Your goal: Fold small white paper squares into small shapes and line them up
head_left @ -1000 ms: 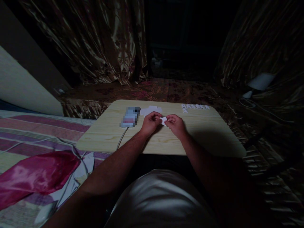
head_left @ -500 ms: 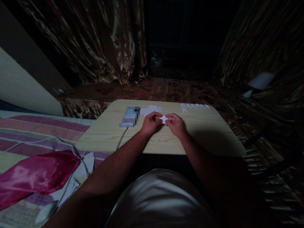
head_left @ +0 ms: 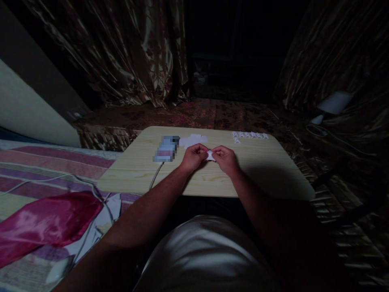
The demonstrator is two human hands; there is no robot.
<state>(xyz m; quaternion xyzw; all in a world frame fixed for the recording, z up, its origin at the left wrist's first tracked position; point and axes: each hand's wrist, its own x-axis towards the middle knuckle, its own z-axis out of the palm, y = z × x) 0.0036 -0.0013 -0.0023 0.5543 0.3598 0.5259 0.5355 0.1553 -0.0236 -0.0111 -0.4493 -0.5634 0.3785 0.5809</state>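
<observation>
Between my two hands is a small folded piece of white paper (head_left: 210,155), above the middle of the pale wooden table (head_left: 130,174). My left hand (head_left: 194,157) pinches its left side, thumb and fingertips closed. From the right, my right hand (head_left: 225,157) pinches the other side in the same way. The fingertips cover part of the paper. Just beyond my left hand lie loose sheets of white paper (head_left: 194,140). Several small folded white paper pieces (head_left: 249,135) lie in a row at the far right of the table, with one more below the row's left end.
Left of my hands lies a phone-like device, blurred out (head_left: 166,149), with a white cable (head_left: 155,175) running off the table's near edge. A striped bedspread (head_left: 60,162) with a shiny red cloth (head_left: 54,219) is at left. A white lamp (head_left: 336,102) stands at far right.
The paper's pointed top, which stood up between my fingers, no longer shows; the piece now looks lower and flatter. Both hands keep nearly the same place and grip.
</observation>
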